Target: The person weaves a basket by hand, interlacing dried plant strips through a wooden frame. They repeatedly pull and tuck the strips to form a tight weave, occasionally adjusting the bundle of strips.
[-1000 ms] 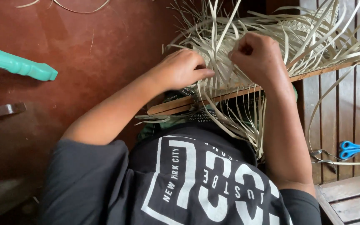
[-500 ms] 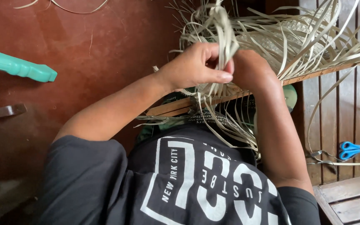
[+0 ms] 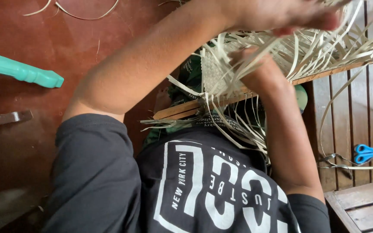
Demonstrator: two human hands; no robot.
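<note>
A: Fingers first: your left hand (image 3: 281, 15) is raised at the top of the view, closed over a bundle of pale strips (image 3: 316, 47), pulling them up. Your right hand (image 3: 255, 71) is buried in the weave; whether it is pinching anything, I cannot tell.

B: And the work itself?

A: The half-woven mat (image 3: 221, 73) lies on a wooden board (image 3: 186, 110) across your lap, loose ends fanning out on every side.

B: How will those strips behave?

A: Light, thin and springy, I judge; likely to crease or split if bent sharply. Hold them near the woven edge, flat between the fingers.

B: Arms?

A: Your left forearm crosses the view diagonally; the right reaches straight forward. Scissors (image 3: 368, 153) lie well apart, on the slatted floor (image 3: 350, 112).
</note>
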